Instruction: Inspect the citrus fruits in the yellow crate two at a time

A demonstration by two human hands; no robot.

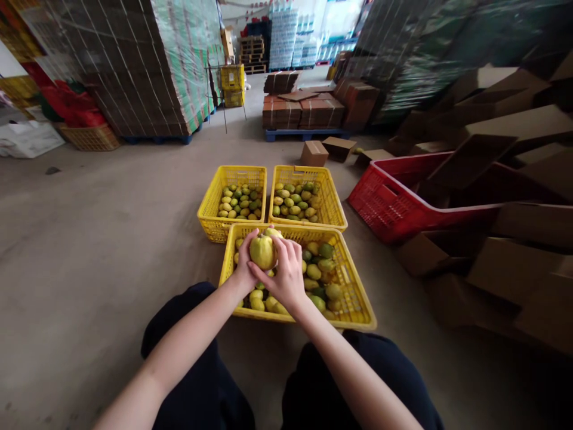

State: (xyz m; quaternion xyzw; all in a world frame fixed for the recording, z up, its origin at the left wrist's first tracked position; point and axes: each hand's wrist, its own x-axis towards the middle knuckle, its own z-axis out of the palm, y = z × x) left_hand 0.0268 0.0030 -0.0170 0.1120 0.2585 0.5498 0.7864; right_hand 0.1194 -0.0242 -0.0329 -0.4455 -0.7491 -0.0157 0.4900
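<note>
My left hand (246,263) and my right hand (286,269) are closed together around a round, faintly ribbed yellow-green fruit (262,252), above the front yellow crate (358,292). Behind it, between the fingertips, part of a second yellow fruit (273,232) shows; which hand bears it I cannot tell. Many fruits (314,272), from yellow to dark green, lie in the front crate, partly hidden by my hands and forearms. Similar fruits fill the bottoms of the back left yellow crate (208,206) and the back right yellow crate (333,200).
A large red crate (380,203) with cardboard in it stands to the right, among heaped open cartons (514,269). Bundled cardboard sits on a blue pallet (308,135) farther off. Tall wrapped stacks (134,65) rise at the left. My knees flank the front crate.
</note>
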